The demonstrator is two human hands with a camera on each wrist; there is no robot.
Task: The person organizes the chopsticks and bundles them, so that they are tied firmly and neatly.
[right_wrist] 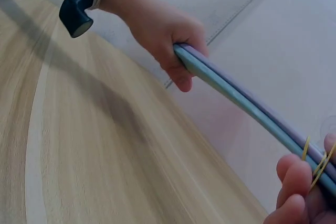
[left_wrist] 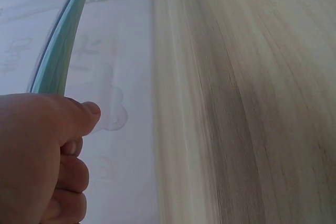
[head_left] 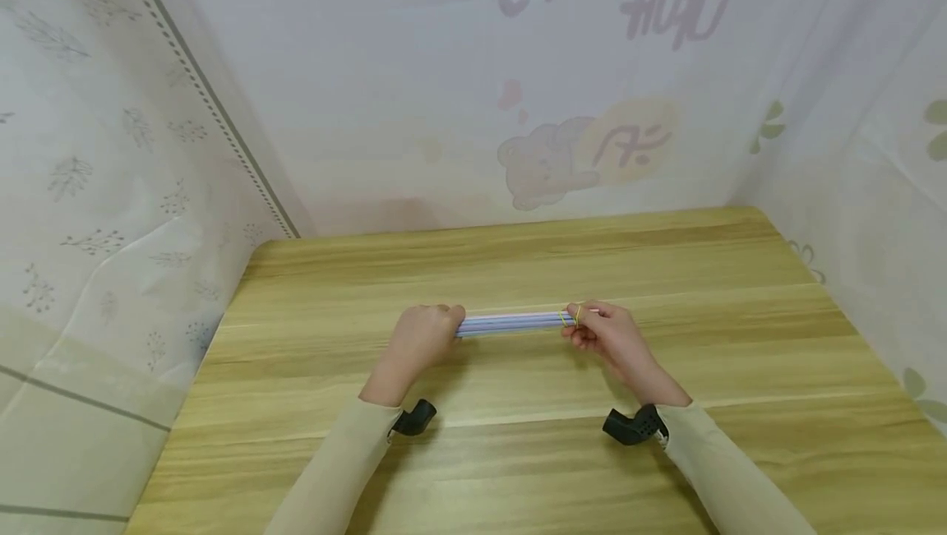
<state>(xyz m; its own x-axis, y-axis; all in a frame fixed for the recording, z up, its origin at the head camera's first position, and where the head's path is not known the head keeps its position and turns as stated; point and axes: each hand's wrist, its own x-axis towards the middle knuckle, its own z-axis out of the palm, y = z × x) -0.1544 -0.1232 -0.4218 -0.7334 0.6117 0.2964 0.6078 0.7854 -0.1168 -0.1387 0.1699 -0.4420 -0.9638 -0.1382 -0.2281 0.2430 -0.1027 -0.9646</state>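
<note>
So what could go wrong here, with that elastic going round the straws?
The yellow rubber band sits near the very end of the bundle of straws, by the right hand, so it might slip off or snap back. The left hand grips only the far end, so the loose middle could splay.

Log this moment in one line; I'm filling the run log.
left hand: grips straw bundle | right hand: pinches yellow rubber band at other end | bundle above table

mirrored lettering on backdrop curtain [head_left: 666, 42], not legible
</note>
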